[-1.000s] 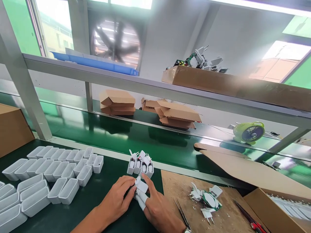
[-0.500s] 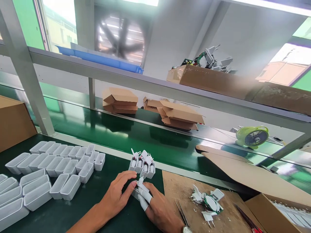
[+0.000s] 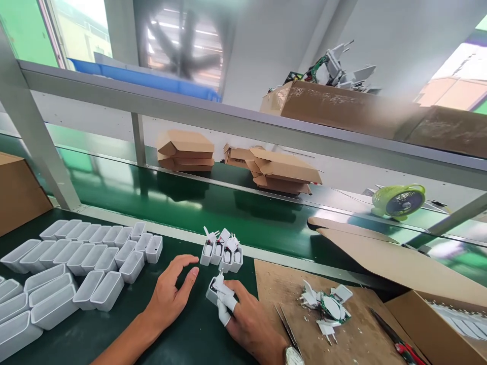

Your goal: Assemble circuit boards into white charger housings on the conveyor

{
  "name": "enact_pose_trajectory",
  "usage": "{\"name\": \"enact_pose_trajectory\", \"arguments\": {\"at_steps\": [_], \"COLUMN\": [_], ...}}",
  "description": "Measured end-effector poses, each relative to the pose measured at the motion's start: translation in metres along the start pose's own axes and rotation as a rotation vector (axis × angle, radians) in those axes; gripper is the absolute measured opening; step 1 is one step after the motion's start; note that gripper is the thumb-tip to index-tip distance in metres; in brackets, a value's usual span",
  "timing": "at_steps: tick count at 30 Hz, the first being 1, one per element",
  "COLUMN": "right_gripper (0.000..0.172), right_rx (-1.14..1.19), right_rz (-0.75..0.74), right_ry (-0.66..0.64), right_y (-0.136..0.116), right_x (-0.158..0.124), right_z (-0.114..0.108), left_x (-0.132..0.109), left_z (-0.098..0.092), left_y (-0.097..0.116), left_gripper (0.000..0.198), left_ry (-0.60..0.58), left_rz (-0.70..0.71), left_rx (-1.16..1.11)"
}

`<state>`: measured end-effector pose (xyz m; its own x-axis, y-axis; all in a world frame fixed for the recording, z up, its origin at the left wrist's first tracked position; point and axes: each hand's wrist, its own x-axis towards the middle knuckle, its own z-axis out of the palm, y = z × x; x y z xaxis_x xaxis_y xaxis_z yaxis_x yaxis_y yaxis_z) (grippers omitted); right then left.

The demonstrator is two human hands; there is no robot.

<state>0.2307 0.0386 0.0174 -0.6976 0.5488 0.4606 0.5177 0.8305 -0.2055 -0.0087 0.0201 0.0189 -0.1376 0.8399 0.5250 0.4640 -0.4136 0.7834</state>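
My right hand (image 3: 249,317), with white covers on some fingertips and a watch at the wrist, grips a small white plastic case (image 3: 211,293) with a plug piece on its top. The left hand (image 3: 173,289) is apart from it, thumb and fingers spread, with nothing in them. Just beyond stand several filled white cases (image 3: 221,252) with plug parts and wires sticking out. Left of my left hand, many open white cases (image 3: 108,291) stand in rows on the dark green table.
A brown board (image 3: 300,274) on the right bears loose plug and circuit parts (image 3: 327,306), tweezers (image 3: 286,327) and red-handled pliers (image 3: 395,334). Beside it stands a cardboard box (image 3: 426,324). A green belt (image 3: 182,200) runs behind, with folded cartons (image 3: 186,150) and a small green fan (image 3: 399,200).
My left hand has let go of the white case and drawn back to the left, its fingers opening. My right hand still holds the case in about the same place.
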Motion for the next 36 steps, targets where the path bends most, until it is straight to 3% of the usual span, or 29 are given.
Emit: {"name": "enact_pose_trajectory", "arguments": {"at_steps": [10, 19, 28, 36], "right_gripper": [0.038, 0.043, 0.036, 0.044], "right_rx": [0.122, 0.141, 0.186, 0.159], "right_rz": [0.099, 0.113, 0.145, 0.155], "right_ry": [0.099, 0.069, 0.166, 0.102], "right_y": [-0.007, -0.002, -0.011, -0.01], "right_x": [0.008, -0.002, 0.005, -0.001], "right_z": [-0.01, 0.008, -0.009, 0.0], "left_x": [-0.004, -0.006, -0.009, -0.008], "left_z": [0.004, 0.007, 0.005, 0.005], "left_y": [-0.005, -0.005, -0.004, -0.002], "left_gripper": [0.024, 0.024, 0.026, 0.024], "left_ry": [-0.032, -0.04, -0.051, -0.048], "left_rz": [-0.031, -0.041, -0.033, -0.032], "left_rx": [0.025, 0.028, 0.04, 0.037]}}
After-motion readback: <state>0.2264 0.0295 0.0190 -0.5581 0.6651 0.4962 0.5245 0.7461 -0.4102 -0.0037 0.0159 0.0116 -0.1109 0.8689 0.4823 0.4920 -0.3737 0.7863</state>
